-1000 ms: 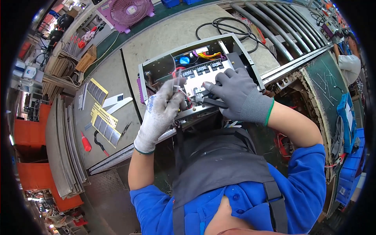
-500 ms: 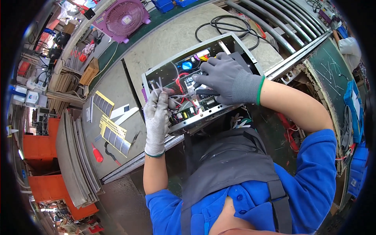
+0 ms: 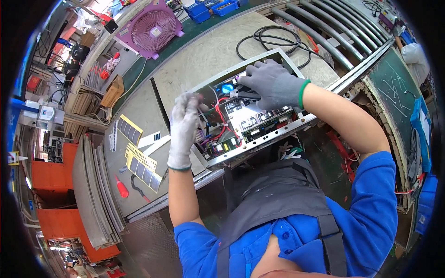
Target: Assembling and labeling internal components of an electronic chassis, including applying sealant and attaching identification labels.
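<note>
An open metal case (image 3: 271,139) lies tilted on the bench before me, with circuit boards, red wires (image 3: 220,113) and a blue round part (image 3: 227,88) inside. My right hand (image 3: 273,88), in a grey glove, is closed around a dark-handled hand tool (image 3: 248,96) over the case's right half; its working end is hidden. At the case's left end is my left hand (image 3: 184,123) in a white glove, fingers curled and partly blurred. Pale streaks at its fingertips fit the thin white cable ties seen clearly a moment earlier.
A black cable (image 3: 278,39) is coiled behind the case, beside metal rollers (image 3: 324,34). At left lie yellow-edged label sheets (image 3: 143,167), a red bottle (image 3: 122,187) and a dark-handled tool (image 3: 139,186). A purple fan (image 3: 153,30) and blue bins (image 3: 199,13) stand beyond.
My left hand has lifted away from the wires toward the case's far left side. My right hand has shifted slightly with its tool, baring more of the boards. The view has shifted a little.
</note>
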Demonstrator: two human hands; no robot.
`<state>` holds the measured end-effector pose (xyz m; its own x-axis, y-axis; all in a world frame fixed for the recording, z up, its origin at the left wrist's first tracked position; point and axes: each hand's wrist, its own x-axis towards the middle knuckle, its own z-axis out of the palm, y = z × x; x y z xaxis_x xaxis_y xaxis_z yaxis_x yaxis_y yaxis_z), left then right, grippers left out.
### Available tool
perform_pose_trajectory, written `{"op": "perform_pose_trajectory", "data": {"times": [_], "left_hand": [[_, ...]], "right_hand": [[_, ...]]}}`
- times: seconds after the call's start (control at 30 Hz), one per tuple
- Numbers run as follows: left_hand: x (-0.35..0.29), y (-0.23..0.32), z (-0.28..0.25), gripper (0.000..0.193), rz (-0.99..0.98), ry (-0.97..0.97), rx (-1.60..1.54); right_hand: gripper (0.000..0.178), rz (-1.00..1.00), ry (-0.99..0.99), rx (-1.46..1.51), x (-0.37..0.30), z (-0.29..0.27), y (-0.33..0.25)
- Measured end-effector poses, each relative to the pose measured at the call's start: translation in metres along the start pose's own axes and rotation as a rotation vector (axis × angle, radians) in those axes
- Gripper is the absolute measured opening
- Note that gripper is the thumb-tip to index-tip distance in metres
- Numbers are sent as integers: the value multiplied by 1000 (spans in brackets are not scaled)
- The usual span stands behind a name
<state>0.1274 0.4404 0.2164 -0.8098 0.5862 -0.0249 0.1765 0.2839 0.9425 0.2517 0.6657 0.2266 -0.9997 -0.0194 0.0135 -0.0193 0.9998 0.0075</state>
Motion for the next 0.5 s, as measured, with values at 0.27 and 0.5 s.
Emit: {"op": "perform_pose_trajectory", "data": {"times": [0.27, 0.5], "left_hand": [[32, -2, 24, 21, 6, -241, 199], [-72, -11, -29, 18, 97, -135, -214]], "right_hand": [[48, -60, -77, 78, 16, 0, -10], [40, -32, 53, 472, 7, 11, -16]]}}
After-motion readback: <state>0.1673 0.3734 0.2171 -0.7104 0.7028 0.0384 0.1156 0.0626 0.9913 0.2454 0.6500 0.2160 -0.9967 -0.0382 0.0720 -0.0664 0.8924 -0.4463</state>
